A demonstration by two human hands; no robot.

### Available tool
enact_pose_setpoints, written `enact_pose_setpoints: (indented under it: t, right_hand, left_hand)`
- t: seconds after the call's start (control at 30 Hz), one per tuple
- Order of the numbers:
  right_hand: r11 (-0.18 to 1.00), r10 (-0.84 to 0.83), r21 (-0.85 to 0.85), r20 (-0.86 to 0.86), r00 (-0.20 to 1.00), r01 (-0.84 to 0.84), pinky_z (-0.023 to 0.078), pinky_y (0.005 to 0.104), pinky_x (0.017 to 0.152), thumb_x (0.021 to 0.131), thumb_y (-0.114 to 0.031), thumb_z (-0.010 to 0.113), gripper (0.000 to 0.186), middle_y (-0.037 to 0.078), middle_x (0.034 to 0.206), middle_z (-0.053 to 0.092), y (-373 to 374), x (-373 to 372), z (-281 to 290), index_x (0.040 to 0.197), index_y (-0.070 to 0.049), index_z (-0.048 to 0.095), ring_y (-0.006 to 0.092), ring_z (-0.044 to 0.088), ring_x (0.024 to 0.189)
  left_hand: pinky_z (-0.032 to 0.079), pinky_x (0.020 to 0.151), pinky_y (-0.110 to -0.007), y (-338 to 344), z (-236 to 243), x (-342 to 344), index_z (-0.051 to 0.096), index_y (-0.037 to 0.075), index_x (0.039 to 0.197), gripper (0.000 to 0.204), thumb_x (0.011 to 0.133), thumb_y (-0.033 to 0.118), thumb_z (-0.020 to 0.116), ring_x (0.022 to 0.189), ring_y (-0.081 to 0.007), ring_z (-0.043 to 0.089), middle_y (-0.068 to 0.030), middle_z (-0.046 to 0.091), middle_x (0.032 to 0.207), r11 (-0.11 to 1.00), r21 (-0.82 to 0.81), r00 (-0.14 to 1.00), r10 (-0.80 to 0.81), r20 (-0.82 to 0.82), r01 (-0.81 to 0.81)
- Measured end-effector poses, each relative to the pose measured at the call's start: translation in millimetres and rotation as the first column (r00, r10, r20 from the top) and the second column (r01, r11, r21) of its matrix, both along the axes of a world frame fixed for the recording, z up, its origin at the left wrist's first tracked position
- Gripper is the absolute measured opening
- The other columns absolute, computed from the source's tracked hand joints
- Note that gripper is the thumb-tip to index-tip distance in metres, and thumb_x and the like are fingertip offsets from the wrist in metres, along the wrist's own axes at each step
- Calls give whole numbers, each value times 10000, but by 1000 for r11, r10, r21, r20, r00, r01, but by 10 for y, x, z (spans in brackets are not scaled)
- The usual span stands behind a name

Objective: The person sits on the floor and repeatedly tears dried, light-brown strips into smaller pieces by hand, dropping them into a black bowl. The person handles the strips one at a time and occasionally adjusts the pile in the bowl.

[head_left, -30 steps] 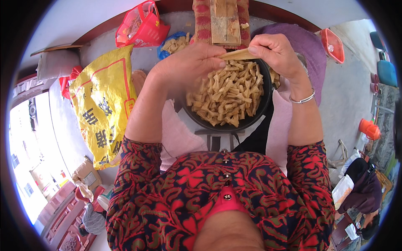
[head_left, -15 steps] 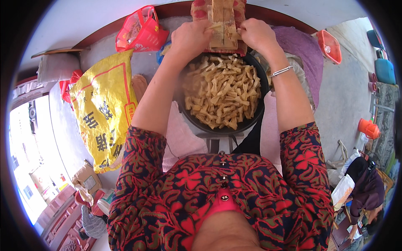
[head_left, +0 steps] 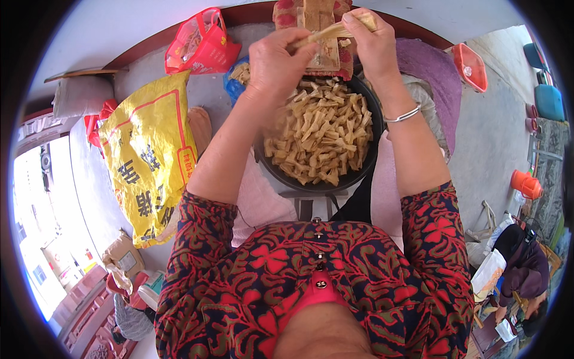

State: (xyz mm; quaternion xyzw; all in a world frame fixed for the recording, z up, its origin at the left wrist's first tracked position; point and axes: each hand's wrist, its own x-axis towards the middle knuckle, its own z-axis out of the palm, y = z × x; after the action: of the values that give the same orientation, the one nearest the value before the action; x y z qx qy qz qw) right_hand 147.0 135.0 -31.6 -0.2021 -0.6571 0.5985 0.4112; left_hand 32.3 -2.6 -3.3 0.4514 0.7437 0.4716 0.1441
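Observation:
A pale tan, pleated strip [head_left: 332, 31] runs between my two hands above the wooden board [head_left: 324, 60]. Its left end is pinched in the fingers of my left hand [head_left: 275, 63]. My right hand [head_left: 375, 51], with a silver bangle at the wrist, grips the other end, thumb on top. Under the board lies a red patterned cushion [head_left: 287, 17]. Nearer to me, a round black pan [head_left: 372, 134] holds a heap of short tan knotted pieces [head_left: 320, 131]; my left forearm covers part of its left rim.
Left of the pan lies a yellow sack [head_left: 146, 161], with a red bag [head_left: 203, 45] farther back. A blue bag [head_left: 233, 90] with tan material sits by my left wrist. Purple cloth [head_left: 427, 84] and an orange basin [head_left: 469, 67] are on the right. Another person [head_left: 523, 269] is at lower right.
Both hands have lifted the strip off the board, the right hand rising more. It now slants upward to the right. The person at lower right has bent lower.

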Motion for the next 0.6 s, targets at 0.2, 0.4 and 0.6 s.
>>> enact_pose_setpoints:
  t: [0.2,0.4,0.6]
  right_hand:
    - [958,32,-288,111,993,1,348,201,435,884,-148,655,102,-32,614,516,59,-31,-121,883,-46,652,36,422,491]
    - [961,51,-278,118,992,-16,356,198,436,880,-137,654,100,-12,629,540,67,-69,-160,886,-37,649,41,439,496]
    - [986,-156,122,378,912,117,494,318,606,812,-284,676,249,106,697,675,111,-149,-292,778,-38,695,185,631,611]
  left_hand:
    - [506,646,-254,92,-223,-294,701,40,984,249,773,163,752,702,-127,645,-67,675,806,998,57,956,45,-290,-29]
    - [513,654,-277,115,-227,-328,705,45,963,241,764,173,752,719,-161,665,-82,679,817,995,80,955,84,-284,-64]
    - [517,659,-293,160,-298,-350,714,70,953,244,758,211,753,720,-184,673,-74,687,812,996,29,944,90,-319,-85]
